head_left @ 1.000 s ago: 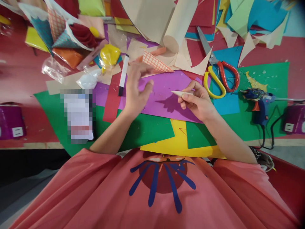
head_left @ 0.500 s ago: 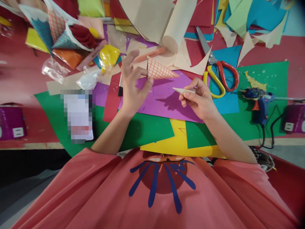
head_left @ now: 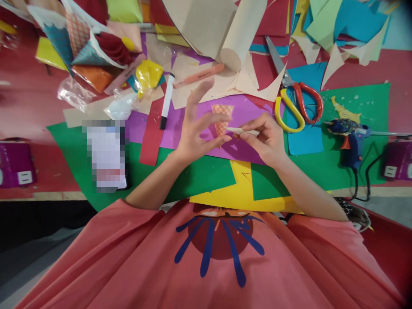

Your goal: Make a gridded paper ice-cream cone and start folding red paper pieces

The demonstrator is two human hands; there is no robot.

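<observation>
Cone (head_left: 222, 110) between left fingertips (head_left: 225, 139)

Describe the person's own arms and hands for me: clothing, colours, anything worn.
The left hand and right hand are bare, without gloves; no watch or bracelet shows. Loose, plain coral-pink sleeves leave the forearms uncovered. They belong to a shirt with a dark red print crossed by dark blue strips.
</observation>
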